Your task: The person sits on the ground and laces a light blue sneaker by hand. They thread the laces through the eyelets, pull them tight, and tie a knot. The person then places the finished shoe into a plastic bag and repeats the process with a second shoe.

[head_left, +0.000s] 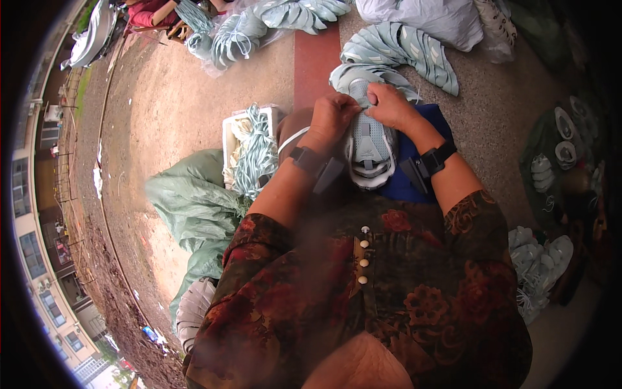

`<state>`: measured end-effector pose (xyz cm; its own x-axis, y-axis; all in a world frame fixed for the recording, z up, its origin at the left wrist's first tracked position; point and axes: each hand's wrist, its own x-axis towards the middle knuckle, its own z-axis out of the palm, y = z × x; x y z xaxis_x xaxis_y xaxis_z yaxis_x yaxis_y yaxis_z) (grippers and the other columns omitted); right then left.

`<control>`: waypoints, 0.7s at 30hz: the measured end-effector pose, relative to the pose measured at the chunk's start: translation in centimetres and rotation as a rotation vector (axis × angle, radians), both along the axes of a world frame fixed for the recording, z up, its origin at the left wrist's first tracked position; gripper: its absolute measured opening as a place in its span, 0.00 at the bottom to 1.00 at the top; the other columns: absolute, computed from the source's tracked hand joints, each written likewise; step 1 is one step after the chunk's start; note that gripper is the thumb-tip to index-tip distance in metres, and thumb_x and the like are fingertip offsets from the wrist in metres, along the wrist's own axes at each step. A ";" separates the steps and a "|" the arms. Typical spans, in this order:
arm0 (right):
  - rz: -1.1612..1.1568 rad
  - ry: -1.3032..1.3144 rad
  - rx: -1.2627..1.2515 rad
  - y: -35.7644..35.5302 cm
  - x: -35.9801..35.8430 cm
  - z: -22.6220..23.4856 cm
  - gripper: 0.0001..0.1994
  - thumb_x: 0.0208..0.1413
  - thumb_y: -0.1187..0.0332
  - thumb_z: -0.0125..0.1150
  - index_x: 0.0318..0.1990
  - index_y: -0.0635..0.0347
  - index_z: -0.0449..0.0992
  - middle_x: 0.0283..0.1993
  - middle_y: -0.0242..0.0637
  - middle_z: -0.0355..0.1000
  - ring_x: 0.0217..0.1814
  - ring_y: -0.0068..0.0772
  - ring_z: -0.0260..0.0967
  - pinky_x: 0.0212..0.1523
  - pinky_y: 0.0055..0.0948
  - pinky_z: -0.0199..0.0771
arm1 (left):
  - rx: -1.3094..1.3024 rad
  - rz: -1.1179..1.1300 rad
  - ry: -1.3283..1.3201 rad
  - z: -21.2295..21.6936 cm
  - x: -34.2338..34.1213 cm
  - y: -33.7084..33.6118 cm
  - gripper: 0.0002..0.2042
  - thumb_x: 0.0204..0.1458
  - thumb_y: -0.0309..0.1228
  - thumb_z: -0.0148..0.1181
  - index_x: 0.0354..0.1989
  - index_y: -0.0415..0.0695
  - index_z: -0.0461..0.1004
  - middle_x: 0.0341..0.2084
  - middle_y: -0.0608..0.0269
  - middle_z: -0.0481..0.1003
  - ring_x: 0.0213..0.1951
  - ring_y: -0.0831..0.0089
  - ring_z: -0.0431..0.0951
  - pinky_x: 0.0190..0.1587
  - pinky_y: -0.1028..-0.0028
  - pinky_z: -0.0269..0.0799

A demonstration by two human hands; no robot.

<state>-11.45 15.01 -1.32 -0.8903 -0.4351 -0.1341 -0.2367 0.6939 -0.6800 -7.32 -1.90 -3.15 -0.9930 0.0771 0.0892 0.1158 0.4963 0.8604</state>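
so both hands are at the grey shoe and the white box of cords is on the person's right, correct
Wrong side: the head view shows the white box of cords on the person's left. The left hand and right hand are indeed at the grey shoe.

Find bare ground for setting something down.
Free: tan concrete between the white rectangular cord box and upper-left pale-blue fabric shoe pieces; grey concrete between the blue cloth and dark green fabric. Crowded: beyond the right hand, where more pieces fan out.

Grey-blue shoe upper [371, 146], pale blue laces [254, 155], green sack [197, 194], dark floral shirt [427, 292]
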 end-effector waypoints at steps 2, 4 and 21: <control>-0.072 0.178 -0.045 -0.4 0.6 -1.3 0.13 0.38 0.70 0.63 0.27 0.63 0.64 0.25 0.47 0.67 0.31 0.51 0.66 0.32 0.40 0.65 | 0.070 0.023 -0.086 0.5 0.1 -0.2 0.04 0.38 0.23 0.61 0.24 0.40 0.75 0.24 0.52 0.75 0.28 0.56 0.75 0.33 0.67 0.70; -0.099 0.279 -0.055 -0.6 0.8 -1.9 0.13 0.39 0.70 0.63 0.27 0.63 0.64 0.24 0.47 0.67 0.30 0.52 0.66 0.31 0.42 0.64 | 0.100 0.041 -0.125 0.3 0.5 -0.8 0.03 0.39 0.23 0.60 0.25 0.40 0.75 0.24 0.51 0.75 0.28 0.56 0.76 0.33 0.68 0.71; 0.317 0.518 0.177 -0.5 0.2 -0.4 0.02 0.41 0.77 0.51 0.25 0.60 0.67 0.22 0.44 0.69 0.29 0.53 0.68 0.29 0.44 0.67 | -0.059 -0.128 -0.104 0.0 -1.0 -0.8 0.08 0.45 0.29 0.62 0.30 0.36 0.74 0.23 0.53 0.75 0.27 0.71 0.75 0.34 0.71 0.70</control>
